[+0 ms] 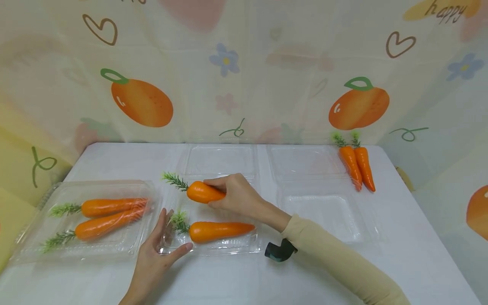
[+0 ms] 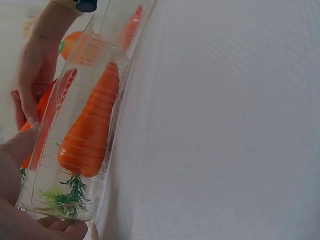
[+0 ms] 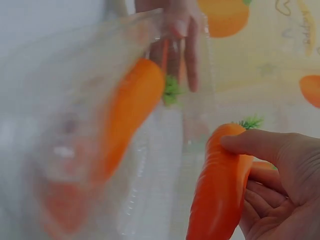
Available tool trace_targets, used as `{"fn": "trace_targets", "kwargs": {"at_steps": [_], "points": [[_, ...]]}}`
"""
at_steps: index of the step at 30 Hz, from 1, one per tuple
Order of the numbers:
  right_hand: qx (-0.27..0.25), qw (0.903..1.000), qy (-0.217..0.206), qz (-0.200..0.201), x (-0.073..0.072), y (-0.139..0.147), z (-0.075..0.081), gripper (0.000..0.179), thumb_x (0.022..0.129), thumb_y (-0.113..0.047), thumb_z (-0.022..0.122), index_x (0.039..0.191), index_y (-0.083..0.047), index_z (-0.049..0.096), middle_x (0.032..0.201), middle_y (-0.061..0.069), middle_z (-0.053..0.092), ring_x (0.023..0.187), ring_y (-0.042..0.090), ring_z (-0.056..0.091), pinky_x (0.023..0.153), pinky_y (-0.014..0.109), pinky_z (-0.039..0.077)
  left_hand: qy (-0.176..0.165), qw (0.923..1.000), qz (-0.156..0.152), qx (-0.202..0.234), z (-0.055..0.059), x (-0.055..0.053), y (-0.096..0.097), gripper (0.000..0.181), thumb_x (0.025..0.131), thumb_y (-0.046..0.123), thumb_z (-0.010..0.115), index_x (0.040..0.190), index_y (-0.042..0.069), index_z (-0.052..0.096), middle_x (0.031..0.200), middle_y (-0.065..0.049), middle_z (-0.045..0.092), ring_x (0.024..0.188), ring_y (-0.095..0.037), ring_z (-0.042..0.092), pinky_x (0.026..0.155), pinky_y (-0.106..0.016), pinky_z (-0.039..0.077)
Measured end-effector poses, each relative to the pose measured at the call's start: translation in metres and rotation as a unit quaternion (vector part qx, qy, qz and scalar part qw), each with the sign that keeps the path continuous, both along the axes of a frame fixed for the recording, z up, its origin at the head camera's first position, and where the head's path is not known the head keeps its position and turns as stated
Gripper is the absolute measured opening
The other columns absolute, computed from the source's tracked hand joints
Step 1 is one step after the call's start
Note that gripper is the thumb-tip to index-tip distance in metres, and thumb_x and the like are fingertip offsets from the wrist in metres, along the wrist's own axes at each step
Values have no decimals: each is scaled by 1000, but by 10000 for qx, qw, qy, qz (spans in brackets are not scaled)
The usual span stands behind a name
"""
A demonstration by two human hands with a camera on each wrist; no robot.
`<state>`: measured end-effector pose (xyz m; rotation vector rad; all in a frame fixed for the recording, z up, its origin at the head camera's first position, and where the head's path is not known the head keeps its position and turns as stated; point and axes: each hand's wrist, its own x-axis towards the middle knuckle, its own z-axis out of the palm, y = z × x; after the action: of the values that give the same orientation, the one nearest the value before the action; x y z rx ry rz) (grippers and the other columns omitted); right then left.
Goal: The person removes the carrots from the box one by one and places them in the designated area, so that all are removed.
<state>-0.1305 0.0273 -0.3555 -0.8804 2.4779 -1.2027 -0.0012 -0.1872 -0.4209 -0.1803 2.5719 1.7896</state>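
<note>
My right hand holds a toy carrot by its orange body, thumb on one side and fingers on the other, above the middle clear plastic box. The carrot's leafy green top points left. A second carrot lies inside that box along its near side, leaves to the left. At the box's left end is my left hand, with the thumb over the rim and the fingers along the outside. In the left wrist view, the fingers curl against the end of the box.
On the left, a lidded clear box contains two carrots. To the right stands another clear box, lid folded back. Two more carrots lie at the back right. A printed curtain hangs behind the white table.
</note>
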Motion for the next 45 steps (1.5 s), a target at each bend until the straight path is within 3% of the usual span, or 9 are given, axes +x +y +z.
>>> {"fn": "trace_targets", "kwargs": {"at_steps": [8, 24, 37, 45], "points": [[-272, 9992, -179, -228, -2, 5, 11, 55, 80, -7, 81, 131, -5, 62, 124, 8, 67, 111, 18, 65, 91, 21, 52, 51, 10000, 18, 37, -1, 1, 0, 107, 77, 15, 84, 158, 12, 14, 159, -8, 28, 142, -33, 31, 98, 2, 25], [-510, 9972, -359, -422, -6, 29, 10, 55, 79, -4, 80, 131, 0, 61, 124, 11, 67, 109, 20, 66, 89, 24, 54, -22, 9998, 3, -201, 1, -2, 2, 109, 76, 21, 85, 158, 15, 14, 159, -6, 30, 143, -32, 30, 97, 4, 20], [-822, 9900, -202, -1129, -22, 59, 24, 54, 80, -9, 81, 130, 1, 62, 123, 12, 67, 108, 22, 67, 88, 28, 55, -9, 9999, 41, -93, 2, -1, 3, 108, 76, 19, 85, 158, 15, 15, 158, -6, 31, 141, -32, 34, 97, 2, 25], [-773, 9879, -65, -1341, -28, 74, 26, 54, 81, -11, 81, 130, 0, 62, 124, 12, 67, 109, 23, 67, 89, 30, 54, -34, 9998, 44, -174, 2, 1, 1, 109, 76, 20, 85, 158, 16, 15, 158, -5, 30, 142, -31, 31, 97, 4, 22]]}}
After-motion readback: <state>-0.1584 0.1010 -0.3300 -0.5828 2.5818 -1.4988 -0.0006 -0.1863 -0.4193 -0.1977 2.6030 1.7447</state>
